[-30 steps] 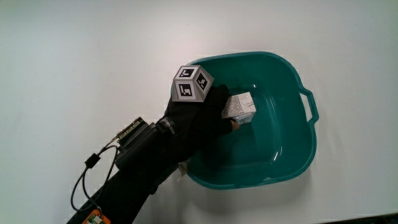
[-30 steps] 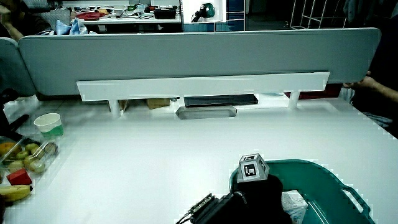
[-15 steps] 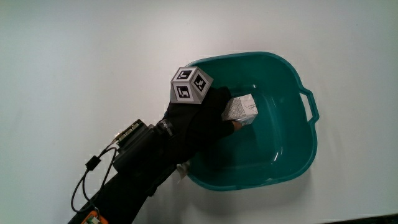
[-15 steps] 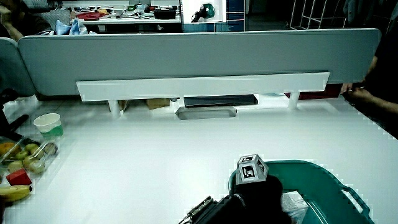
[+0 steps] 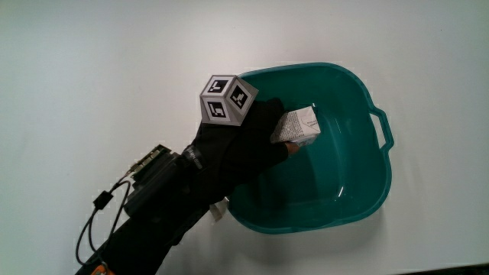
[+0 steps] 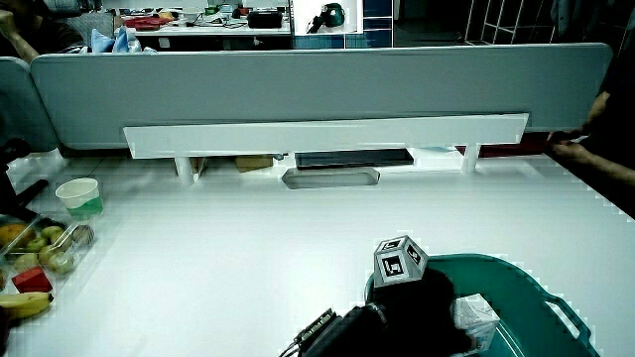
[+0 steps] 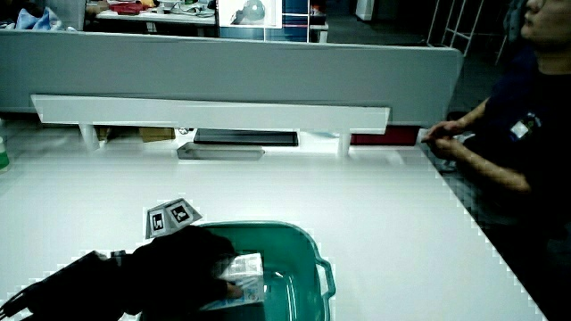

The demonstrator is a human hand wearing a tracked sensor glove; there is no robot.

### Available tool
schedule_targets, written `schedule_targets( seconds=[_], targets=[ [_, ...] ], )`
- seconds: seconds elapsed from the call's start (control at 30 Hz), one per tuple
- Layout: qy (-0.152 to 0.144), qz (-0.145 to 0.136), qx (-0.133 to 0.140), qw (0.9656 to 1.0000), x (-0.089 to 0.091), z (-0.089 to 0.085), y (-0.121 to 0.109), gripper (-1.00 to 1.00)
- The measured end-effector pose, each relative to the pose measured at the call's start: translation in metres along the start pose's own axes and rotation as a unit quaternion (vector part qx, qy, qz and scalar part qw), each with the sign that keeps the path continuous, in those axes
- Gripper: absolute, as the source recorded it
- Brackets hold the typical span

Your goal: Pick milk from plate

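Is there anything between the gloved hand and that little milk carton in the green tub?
Nothing: in the main view the hand is closed right on the milk carton inside the teal tub; a side view agrees.

My hand (image 5: 244, 145) wears a matt black cloth glove; the cube (image 5: 227, 99) on its back has flat, printed faces. In my fingers, the milk carton (image 5: 297, 125) is printed paperboard. The teal basin (image 5: 359, 191) under my hand is smooth, glossy plastic. The white table (image 5: 92, 69) beside it looks matt.
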Motion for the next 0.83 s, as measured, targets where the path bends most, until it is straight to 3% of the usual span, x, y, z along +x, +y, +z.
schedule_targets(
  seconds=[0.27, 0.4, 0.43, 0.47, 0.5, 0.53, 0.57, 0.63, 0.67, 0.7, 0.8, 0.83],
  targets=[
    [0.008, -0.018, 0.02, 0.9996, 0.01, 0.023, -0.019, 1.0],
    [-0.007, -0.033, 0.037, 0.9987, 0.007, 0.029, -0.026, 1.0],
    [-0.007, -0.047, 0.044, 0.9979, 0.002, 0.028, -0.024, 1.0],
    [-0.013, -0.102, 0.074, 0.992, -0.007, 0.024, -0.02, 1.0],
    [0.029, -0.059, 0.081, 0.9945, -0.002, 0.035, -0.03, 1.0],
    [0.033, -0.042, 0.071, 0.9961, 0.003, 0.043, -0.037, 1.0],
    [0.03, -0.058, 0.076, 0.9949, -0.003, 0.042, -0.035, 1.0],
    [0.055, -0.076, 0.094, 0.9912, -0.01, 0.047, -0.036, 1.0],
    [0.028, -0.046, 0.075, 0.9957, -0.01, 0.051, -0.041, 1.0],
    [0.036, -0.048, 0.089, 0.9942, -0.011, 0.055, -0.043, 1.0],
    [0.027, -0.027, 0.073, 0.9966, -0.014, 0.063, -0.05, 1.0],
    [0.027, -0.028, 0.086, 0.9955, -0.017, 0.064, -0.05, 1.0]
  ],
)
